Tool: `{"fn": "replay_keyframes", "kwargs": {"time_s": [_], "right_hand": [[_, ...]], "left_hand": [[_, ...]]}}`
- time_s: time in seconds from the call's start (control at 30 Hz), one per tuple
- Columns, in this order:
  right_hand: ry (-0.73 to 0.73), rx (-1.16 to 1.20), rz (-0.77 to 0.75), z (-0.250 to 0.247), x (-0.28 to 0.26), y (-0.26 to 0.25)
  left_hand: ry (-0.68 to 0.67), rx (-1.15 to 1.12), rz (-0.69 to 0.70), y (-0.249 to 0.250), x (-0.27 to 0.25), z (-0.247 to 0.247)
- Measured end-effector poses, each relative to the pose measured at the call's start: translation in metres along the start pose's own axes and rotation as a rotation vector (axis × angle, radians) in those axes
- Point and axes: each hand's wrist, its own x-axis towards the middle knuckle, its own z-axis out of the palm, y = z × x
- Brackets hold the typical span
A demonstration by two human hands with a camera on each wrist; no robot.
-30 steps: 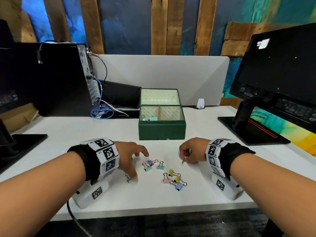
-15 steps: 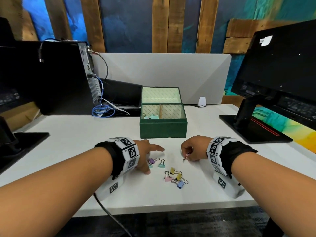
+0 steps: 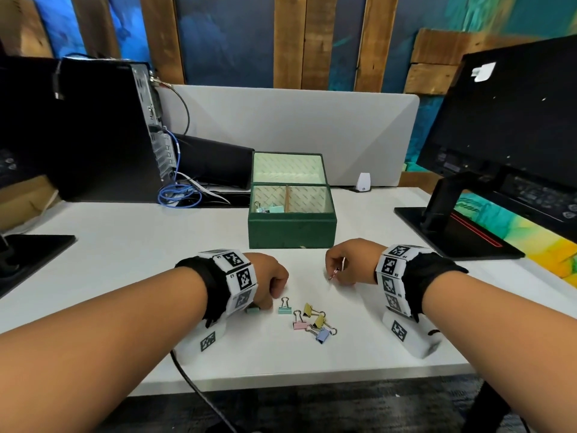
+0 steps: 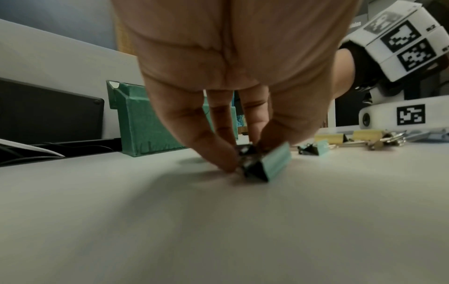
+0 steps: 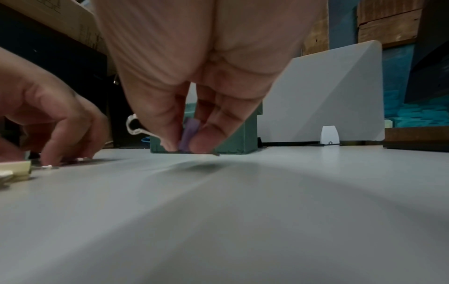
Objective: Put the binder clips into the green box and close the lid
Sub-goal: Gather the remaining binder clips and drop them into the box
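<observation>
The green box (image 3: 292,228) stands at mid table with its lid (image 3: 288,168) open; teal clips (image 3: 269,209) lie in its left compartment. My left hand (image 3: 265,303) is curled down on the table and pinches a teal binder clip (image 4: 272,165) between thumb and fingers (image 4: 218,151). My right hand (image 3: 335,270) hovers just above the table and pinches a purple binder clip (image 5: 190,133), its wire handle (image 5: 133,124) sticking out. Loose on the table between the hands lie a teal clip (image 3: 284,307), two yellow clips (image 3: 308,309), a pink clip (image 3: 299,324) and a blue clip (image 3: 323,335).
A computer tower (image 3: 93,132) with a blue cable (image 3: 179,195) stands back left. A monitor (image 3: 515,126) on its stand (image 3: 452,229) is at the right, and a grey divider (image 3: 296,126) runs behind the box. Another monitor base (image 3: 28,254) sits at the left edge.
My left hand slid right from the lone teal clip to the clip group and curled its fingers down onto a teal clip. My right hand kept its clip and barely moved.
</observation>
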Motion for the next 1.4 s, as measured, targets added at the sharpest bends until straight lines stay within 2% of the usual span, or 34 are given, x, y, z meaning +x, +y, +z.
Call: {"fn": "replay_keyframes", "kwargs": {"time_s": [0.13,0.33,0.43,0.5,0.67,0.73,0.9,1.07,1.13,1.27,1.4], "right_hand": [[0.083,0.009,-0.031,-0.013,0.001,0.002],[0.322,0.074,-0.066,-0.058,0.03,-0.003],[0.479,0.12,-0.037,-0.081,0.06,-0.007],[0.52,0.106,0.006,-0.089,0.082,-0.008],[0.319,0.046,0.107,-0.075,0.114,-0.01],[0.309,0.056,0.093,-0.066,0.113,-0.008],[0.357,0.085,0.024,-0.054,0.078,0.0],[0.25,0.048,-0.04,-0.043,0.033,0.008],[0.196,-0.006,-0.056,-0.039,0.02,0.01],[0.125,-0.024,-0.056,-0.035,0.005,0.017],[0.075,0.022,-0.037,-0.032,0.001,0.019]], "left_hand": [[-0.022,0.031,0.006,0.002,0.007,0.001],[-0.044,-0.109,-0.028,-0.014,0.013,-0.005],[0.016,-0.139,-0.044,-0.019,0.016,-0.006],[0.065,-0.119,-0.055,-0.022,0.018,-0.008],[0.117,-0.155,-0.058,-0.032,0.025,-0.009],[0.18,-0.235,-0.066,-0.037,0.026,-0.013],[0.396,-0.425,-0.081,-0.036,0.035,-0.049],[0.634,-0.704,-0.072,-0.02,0.074,-0.094],[0.63,-0.773,-0.071,-0.015,0.087,-0.103],[0.469,-0.797,-0.025,-0.009,0.097,-0.098],[0.418,-0.565,-0.025,-0.019,0.075,-0.083]]}}
